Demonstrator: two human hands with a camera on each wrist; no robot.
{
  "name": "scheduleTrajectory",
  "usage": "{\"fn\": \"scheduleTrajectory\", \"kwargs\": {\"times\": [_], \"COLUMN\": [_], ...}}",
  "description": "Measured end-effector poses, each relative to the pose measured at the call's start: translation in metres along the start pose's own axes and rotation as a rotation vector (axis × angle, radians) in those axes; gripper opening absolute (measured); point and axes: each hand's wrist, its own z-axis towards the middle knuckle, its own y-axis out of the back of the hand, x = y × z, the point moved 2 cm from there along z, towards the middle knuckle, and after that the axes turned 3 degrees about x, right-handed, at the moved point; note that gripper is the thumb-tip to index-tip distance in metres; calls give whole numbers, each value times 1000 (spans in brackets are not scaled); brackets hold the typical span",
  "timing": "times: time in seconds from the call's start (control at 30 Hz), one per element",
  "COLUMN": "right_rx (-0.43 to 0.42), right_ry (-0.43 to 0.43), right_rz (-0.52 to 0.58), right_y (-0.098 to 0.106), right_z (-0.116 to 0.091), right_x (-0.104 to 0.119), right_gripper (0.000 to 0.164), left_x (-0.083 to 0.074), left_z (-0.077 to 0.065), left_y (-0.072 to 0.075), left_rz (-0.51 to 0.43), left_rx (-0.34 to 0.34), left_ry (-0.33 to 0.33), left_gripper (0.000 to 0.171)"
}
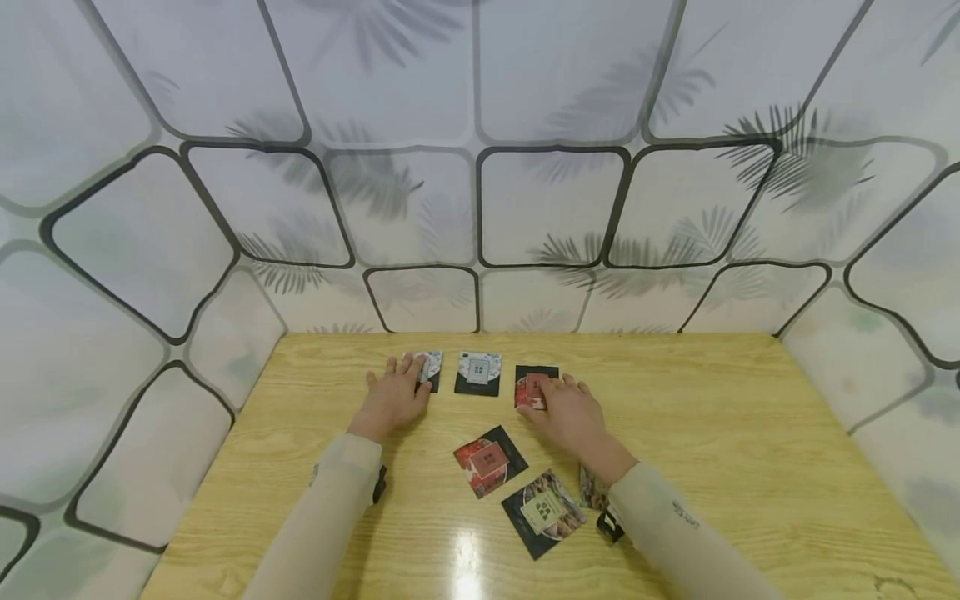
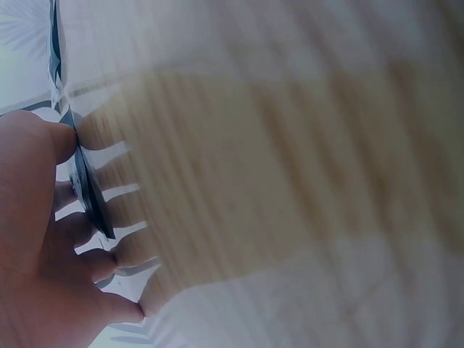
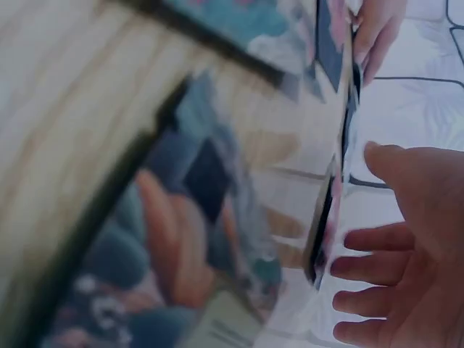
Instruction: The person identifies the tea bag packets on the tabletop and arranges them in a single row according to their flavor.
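Three flat square packets stand in a row near the table's far edge. Over the leftmost, a grey-and-white packet (image 1: 432,367), lies my left hand (image 1: 394,395) with fingers spread; its thumb (image 2: 64,142) meets the packet's edge in the left wrist view. A similar grey-and-white packet (image 1: 477,374) is in the middle. My right hand (image 1: 573,414) rests at the red-and-black packet (image 1: 527,393) on the right, index finger over its label and thumb at its near edge. In the right wrist view, the right hand (image 3: 413,246) has its fingers extended beside the packets.
Nearer to me lie another red-and-black packet (image 1: 489,461) and a brown patterned packet (image 1: 542,512), both turned at an angle. A further brown packet (image 1: 591,490) is partly hidden under my right forearm. A patterned fabric wall (image 1: 551,208) borders the wooden table (image 1: 750,433).
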Motion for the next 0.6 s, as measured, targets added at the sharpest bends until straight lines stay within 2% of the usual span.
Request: {"fn": "scheduleTrajectory", "kwargs": {"times": [0.17,0.4,0.6], "right_rx": [48,40,16], "right_ry": [17,67,19], "right_rz": [-14,25,-10], "right_y": [-3,1,3], "right_z": [1,9,19], "right_x": [-2,-14,-18], "right_gripper": [58,41,52], "left_x": [0,-1,-2], "left_z": [-1,0,-2], "left_y": [1,2,2], "left_rz": [-7,8,8], "left_rx": [-1,-15,4], "left_ry": [-1,-7,-1], "left_gripper": [65,64,65]}}
